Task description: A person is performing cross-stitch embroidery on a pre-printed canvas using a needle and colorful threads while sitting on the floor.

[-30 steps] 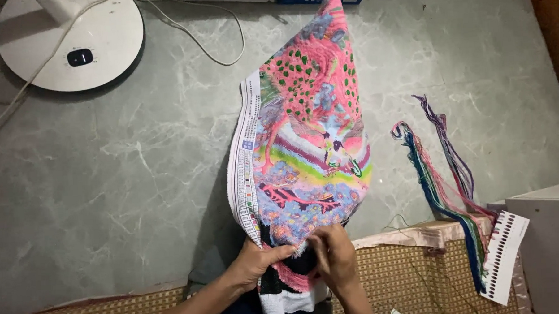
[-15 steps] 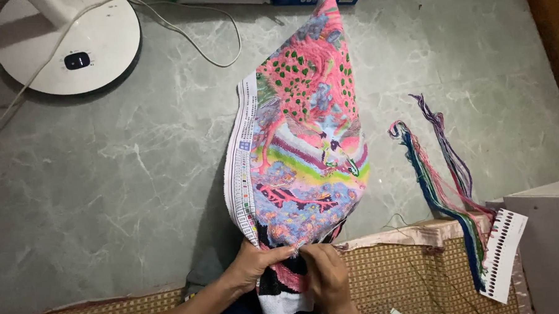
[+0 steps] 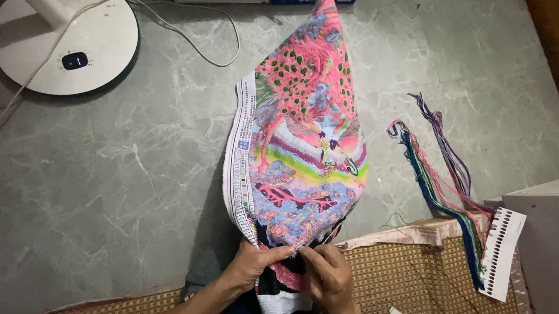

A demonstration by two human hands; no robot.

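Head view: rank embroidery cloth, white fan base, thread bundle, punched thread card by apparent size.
1. Embroidery cloth, largest; it is held up nearer the camera, which inflates it.
2. White fan base, partly cut off by the frame edge.
3. Thread bundle, long but thin.
4. Punched thread card, smallest.
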